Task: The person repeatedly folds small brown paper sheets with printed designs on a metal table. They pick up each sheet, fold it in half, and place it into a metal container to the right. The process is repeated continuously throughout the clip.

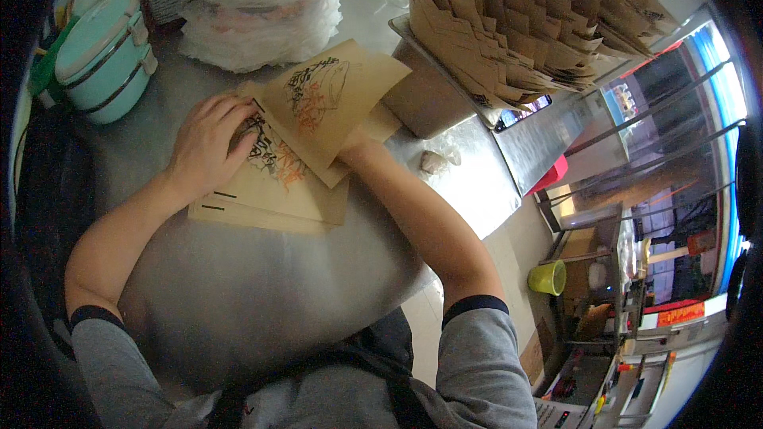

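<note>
Several printed brown paper food bags (268,205) lie in a loose pile on the metal table, bearing black and orange print. My left hand (211,140) rests on the pile's upper left part, its fingers bent over the paper's edge. One printed paper bag (325,101) stands raised and tilted over the pile. My right hand (357,149) is at the raised bag's lower right side; its fingers are hidden behind or inside the paper, so their grip does not show.
A metal container (429,89) holds a large fanned stack of brown paper bags (512,30). Behind the pile are clear plastic packs (256,18); at left stands a turquoise lunch box (104,59). A crumpled wrapper (440,161) and a phone (524,113) lie to the right.
</note>
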Demonstrator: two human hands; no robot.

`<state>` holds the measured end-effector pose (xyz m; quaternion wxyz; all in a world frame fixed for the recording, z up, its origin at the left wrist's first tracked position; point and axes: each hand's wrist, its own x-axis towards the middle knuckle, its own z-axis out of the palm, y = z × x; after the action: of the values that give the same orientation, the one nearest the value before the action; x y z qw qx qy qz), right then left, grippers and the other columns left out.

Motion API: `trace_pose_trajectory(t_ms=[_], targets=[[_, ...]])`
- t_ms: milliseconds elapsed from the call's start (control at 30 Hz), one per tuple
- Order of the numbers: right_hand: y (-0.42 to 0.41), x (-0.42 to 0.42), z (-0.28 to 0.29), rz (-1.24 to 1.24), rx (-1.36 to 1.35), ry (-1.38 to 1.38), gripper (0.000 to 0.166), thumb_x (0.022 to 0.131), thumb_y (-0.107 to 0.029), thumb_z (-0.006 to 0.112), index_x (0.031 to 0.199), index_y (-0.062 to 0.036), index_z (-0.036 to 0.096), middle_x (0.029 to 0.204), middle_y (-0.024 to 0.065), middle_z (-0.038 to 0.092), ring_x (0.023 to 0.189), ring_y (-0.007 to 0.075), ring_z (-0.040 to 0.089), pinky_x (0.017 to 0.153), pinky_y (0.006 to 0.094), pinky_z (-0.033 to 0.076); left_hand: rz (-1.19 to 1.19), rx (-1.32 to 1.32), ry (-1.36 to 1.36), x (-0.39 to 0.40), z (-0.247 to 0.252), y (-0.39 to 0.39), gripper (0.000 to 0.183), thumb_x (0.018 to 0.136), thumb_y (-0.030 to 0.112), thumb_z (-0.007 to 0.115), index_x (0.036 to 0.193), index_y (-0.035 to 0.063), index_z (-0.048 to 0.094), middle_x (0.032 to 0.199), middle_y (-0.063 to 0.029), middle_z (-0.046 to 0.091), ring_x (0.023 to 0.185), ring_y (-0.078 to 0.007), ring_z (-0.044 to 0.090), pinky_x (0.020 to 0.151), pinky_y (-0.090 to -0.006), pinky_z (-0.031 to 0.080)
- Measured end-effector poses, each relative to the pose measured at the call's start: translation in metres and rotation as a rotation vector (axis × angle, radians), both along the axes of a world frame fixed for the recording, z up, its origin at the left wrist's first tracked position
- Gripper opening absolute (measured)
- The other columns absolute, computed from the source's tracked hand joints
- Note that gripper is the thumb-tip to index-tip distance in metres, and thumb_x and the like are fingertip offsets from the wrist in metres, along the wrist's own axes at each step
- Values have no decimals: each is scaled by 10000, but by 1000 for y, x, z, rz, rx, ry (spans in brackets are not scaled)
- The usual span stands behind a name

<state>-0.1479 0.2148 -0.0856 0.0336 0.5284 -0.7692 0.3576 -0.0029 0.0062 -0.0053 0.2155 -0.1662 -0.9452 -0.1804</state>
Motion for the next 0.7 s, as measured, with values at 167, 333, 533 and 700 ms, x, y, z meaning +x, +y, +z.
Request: trace_pose_trajectory(t_ms=[167, 333, 533, 700], targets=[[-22, -2, -5, -96, 249, -56, 522, 915, -327, 460, 1367, -80, 374, 1379, 139, 388, 1292, 307, 319, 1114, 438, 184, 42, 24, -43, 3, -6, -5, 338, 808, 165, 600, 1114, 24, 575, 1185, -178, 547, 1137, -357, 486, 983, -442, 378], [0, -7, -29, -190, 172, 185, 526, 908, -321, 501, 1359, -80, 376, 1374, 138, 386, 1277, 318, 328, 1095, 442, 203, 57, -7, 89, 2, -3, 5, 297, 803, 175, 614, 1043, 1, 594, 1110, -167, 578, 1098, -338, 510, 961, -437, 384], [-1, 7, -30, -183, 83, 369, 521, 892, -299, 536, 1342, -77, 395, 1336, 135, 420, 1247, 320, 358, 1070, 438, 242, 103, 27, 48, 5, -6, -1, 288, 783, 142, 638, 1028, -6, 596, 1118, -185, 573, 1097, -349, 513, 966, -435, 386], [-2, 10, -33, -225, 167, 544, 484, 893, -296, 501, 1320, -80, 425, 1326, 141, 433, 1242, 323, 366, 1067, 451, 249, 101, 106, 45, 2, -12, -5, 399, 778, 97, 636, 1151, 1, 530, 1152, -197, 557, 1116, -361, 501, 970, -437, 382]])
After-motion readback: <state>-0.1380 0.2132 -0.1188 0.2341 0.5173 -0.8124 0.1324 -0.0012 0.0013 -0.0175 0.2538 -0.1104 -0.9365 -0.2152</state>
